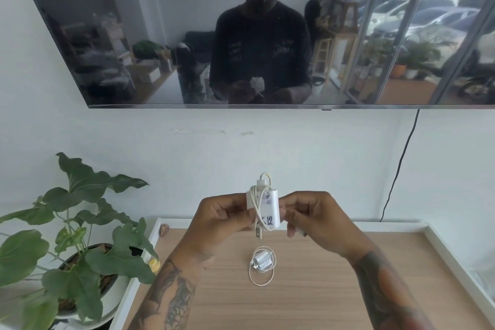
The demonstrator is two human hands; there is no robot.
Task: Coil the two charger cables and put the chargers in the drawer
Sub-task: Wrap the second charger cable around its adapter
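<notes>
Your left hand and right hand hold a white charger up above the wooden desk, fingers of each curled around its sides, its cable wound in loops around the body. Your right hand also pinches what looks like the cable's loose end. A second charger lies on the desk directly below, its thin cable in a loose coil around it. A potted plant stands to the left, beside the desk.
</notes>
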